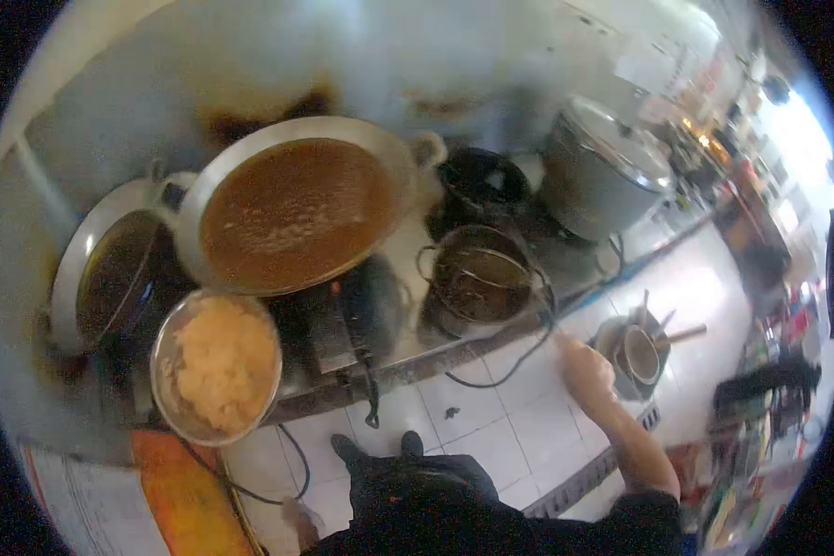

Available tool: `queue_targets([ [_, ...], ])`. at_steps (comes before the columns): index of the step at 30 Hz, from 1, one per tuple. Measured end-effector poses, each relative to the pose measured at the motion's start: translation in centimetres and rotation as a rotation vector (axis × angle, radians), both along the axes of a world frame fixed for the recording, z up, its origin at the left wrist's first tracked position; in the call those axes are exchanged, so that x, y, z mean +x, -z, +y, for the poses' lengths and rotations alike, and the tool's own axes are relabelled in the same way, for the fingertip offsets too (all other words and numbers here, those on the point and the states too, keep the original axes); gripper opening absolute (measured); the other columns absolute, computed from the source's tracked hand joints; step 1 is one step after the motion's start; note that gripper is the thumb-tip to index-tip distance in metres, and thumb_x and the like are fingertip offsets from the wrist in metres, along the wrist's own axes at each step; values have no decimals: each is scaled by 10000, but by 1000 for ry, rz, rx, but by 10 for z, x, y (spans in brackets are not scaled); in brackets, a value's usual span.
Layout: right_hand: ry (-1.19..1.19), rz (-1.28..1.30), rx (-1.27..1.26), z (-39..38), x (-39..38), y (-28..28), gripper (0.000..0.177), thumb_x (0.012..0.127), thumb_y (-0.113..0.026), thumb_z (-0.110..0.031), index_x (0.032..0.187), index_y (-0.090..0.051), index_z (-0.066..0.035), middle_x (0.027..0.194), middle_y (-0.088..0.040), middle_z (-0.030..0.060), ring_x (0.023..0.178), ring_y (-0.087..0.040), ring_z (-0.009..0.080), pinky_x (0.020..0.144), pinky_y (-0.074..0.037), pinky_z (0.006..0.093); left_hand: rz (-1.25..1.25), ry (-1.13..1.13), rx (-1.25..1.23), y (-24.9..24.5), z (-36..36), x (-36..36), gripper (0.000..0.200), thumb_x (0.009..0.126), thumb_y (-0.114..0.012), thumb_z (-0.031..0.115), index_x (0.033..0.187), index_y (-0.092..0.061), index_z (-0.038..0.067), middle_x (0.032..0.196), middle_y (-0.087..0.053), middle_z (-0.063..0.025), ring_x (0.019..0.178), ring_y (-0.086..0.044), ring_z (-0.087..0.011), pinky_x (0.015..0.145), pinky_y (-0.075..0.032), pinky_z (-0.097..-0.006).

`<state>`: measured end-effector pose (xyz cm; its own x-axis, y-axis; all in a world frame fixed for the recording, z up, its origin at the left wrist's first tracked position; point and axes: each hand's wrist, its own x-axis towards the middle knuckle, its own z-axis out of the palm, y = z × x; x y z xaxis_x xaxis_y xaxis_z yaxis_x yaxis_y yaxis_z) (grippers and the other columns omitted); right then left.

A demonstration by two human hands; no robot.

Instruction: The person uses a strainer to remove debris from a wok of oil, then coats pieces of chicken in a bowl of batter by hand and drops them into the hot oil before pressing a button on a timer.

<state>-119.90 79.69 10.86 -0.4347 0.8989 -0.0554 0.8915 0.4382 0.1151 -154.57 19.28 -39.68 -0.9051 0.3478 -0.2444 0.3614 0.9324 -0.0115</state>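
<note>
My right hand (pixel 587 369) is stretched out over the floor, fingers curled closed; what they hold, if anything, I cannot make out. Just right of it is a metal pot (pixel 612 335) with a long-handled strainer (pixel 641 356) and other utensils in it. My left hand (pixel 299 521) hangs low near my body, blurred, its fingers not clear. Nearest to it is a dark hose (pixel 307 468) looping over the floor. Farther up, a metal bowl (pixel 160 381) piled with pale orange food sits at the stove's front edge.
A wide wok (pixel 191 232) of brown liquid sits on the stove, with another wok (pixel 69 278) of dark liquid to its left. A two-handled pot (pixel 480 320) and a tall lidded pot (pixel 579 181) stand rightward. A dark hose (pixel 505 383) curves over the tiled floor.
</note>
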Motion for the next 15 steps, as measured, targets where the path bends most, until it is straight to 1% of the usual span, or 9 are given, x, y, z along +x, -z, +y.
queue_targets([
  [1, -2, -4, -38, 7, 10, 4, 303, 996, -482, -194, 1267, -614, -163, 970, -726, 176, 887, -724, 381, 760, -588, 483, 19, 22, -5, 8, -2, -5, 480, 1032, -499, 404, 1259, -649, 9, 1168, -670, -222, 1058, -642, -339, 925, -499, -487],
  [3, -277, -78, 23, 38, 30, 18, 283, 988, -497, -208, 1184, -668, -95, 946, -725, 160, 882, -728, 345, 730, -574, 441, 62, -22, 73, 17, -2, -12, 479, 1031, -496, 402, 1264, -646, 10, 1176, -667, -225, 1065, -640, -340, 929, -498, -486],
  [6, -1, 348, -429, 44, 34, -18, 276, 973, -511, -208, 1025, -722, -38, 925, -711, 130, 812, -706, 274, 690, -542, 392, -1, -480, 559, 28, 7, -2, 421, 1041, -472, 367, 1193, -694, 44, 1011, -719, -207, 937, -692, -391, 841, -541, -522],
  [8, 145, 627, -434, 28, 16, -67, 418, 988, -528, -383, 887, -703, -17, 784, -670, 171, 715, -678, 264, 600, -494, 384, -191, -675, 329, 20, 12, -4, 416, 1047, -462, 375, 1160, -711, 62, 923, -731, -168, 868, -706, -382, 799, -552, -523],
  [9, 54, 625, -358, 29, 4, -75, 440, 996, -519, -410, 905, -702, -20, 755, -652, 180, 694, -661, 274, 606, -489, 392, -289, -757, 209, 18, 8, -4, 416, 1051, -456, 379, 1143, -719, 71, 879, -738, -149, 833, -713, -378, 778, -558, -524],
  [10, -36, 619, -274, 30, -8, -84, 463, 1005, -509, -437, 923, -701, -23, 726, -634, 188, 674, -644, 285, 612, -484, 400, -143, -367, 75, 14, 2, 15, 464, 1049, -443, 438, 1066, -710, 60, 854, -744, -102, 876, -728, -298, 792, -562, -478],
  [11, -121, 609, -186, 31, -20, -92, 486, 1013, -500, -464, 940, -700, -26, 697, -617, 196, 654, -628, 296, 617, -478, 408, -107, -265, 42, 11, -4, 25, 455, 1045, -448, 435, 1061, -708, 62, 852, -741, -102, 872, -727, -298, 788, -561, -478],
  [13, -185, 604, -198, 35, -68, -127, 413, 993, -531, -428, 1046, -689, -49, 757, -621, 213, 684, -628, 354, 652, -488, 446, -115, -294, 80, 9, -9, 33, 437, 1036, -459, 429, 1051, -704, 67, 848, -736, -101, 865, -724, -297, 779, -558, -476],
  [15, -630, 437, 182, 67, -117, -118, 323, 937, -582, -280, 1170, -619, -60, 902, -628, 238, 760, -626, 428, 677, -495, 506, -125, -323, 106, 8, -12, 39, 420, 1028, -470, 423, 1040, -699, 72, 845, -731, -100, 857, -721, -296, 770, -555, -475],
])
